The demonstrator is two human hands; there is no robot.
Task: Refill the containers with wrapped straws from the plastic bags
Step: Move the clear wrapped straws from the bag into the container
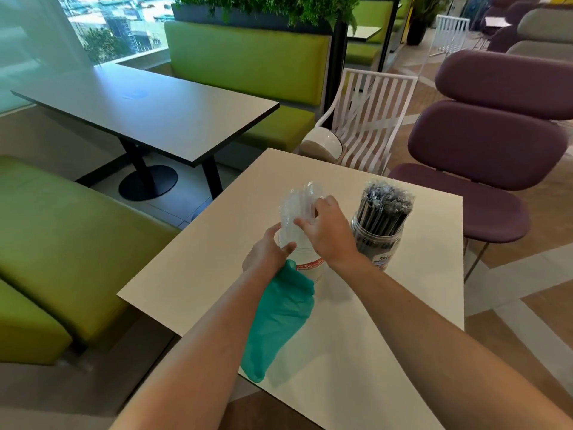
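A clear plastic jar (305, 260) with a red-lettered label stands mid-table, and a bunch of clear-wrapped straws (297, 201) sticks up out of its mouth. My left hand (268, 251) grips the jar's rim and also pinches a teal plastic bag (279, 318) that hangs down over the table's front edge. My right hand (327, 229) closes on the straws at the jar's mouth. To the right stands a second clear jar (376, 243), packed with black wrapped straws (386, 204).
The white square table (356, 352) ends close at the left and front. A white slatted chair (369, 119) and a purple lounge chair (483, 156) stand behind and to the right. A grey table (148, 110) and green benches (62, 243) are on the left.
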